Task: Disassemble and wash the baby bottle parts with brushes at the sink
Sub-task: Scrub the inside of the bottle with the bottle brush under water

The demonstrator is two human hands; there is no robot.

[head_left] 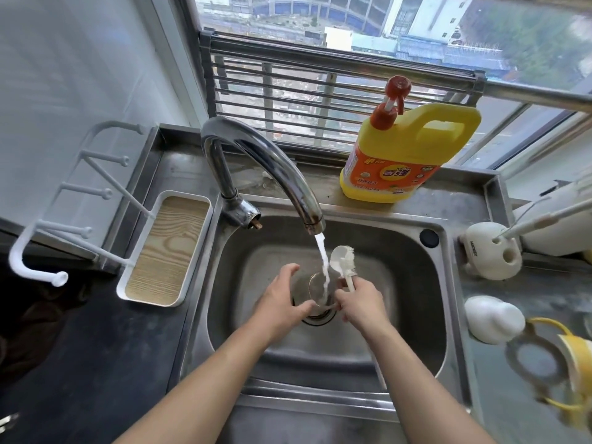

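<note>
Right over the drain (317,316), grips a clear bottle (315,288) with the left hand (282,302), fingers and thumb curved round its side, open mouth turned up toward the tap (266,161). Catches the water (323,264) pouring from that curved chrome spout straight into the bottle's mouth. Clutches a white brush (343,262) in the right hand (360,304), fist closed on the lower handle, bristled head pointing up and away, just beside the stream and outside the bottle. Works with both hands low inside the steel sink (400,251), forearms reaching in over its near rim. Behind the basin, on the ledge below the window: a yellow detergent jug (413,155) with an orange label and a red pump, upright. Higher up, against the glass, a rolled metal rack (320,75). Left of the sink, on the dark tabletop (96,363): a white tray (166,248) with a wood-grain floor, and beside it a white peg rack (64,200). Right of the sink: a white holder (490,254) with a thin white handle standing in one of its holes, a white rounded thing (493,318) nearer, then a dark ring (538,363) and a yellow piece (575,357), both too blurred to tell apart further.
</note>
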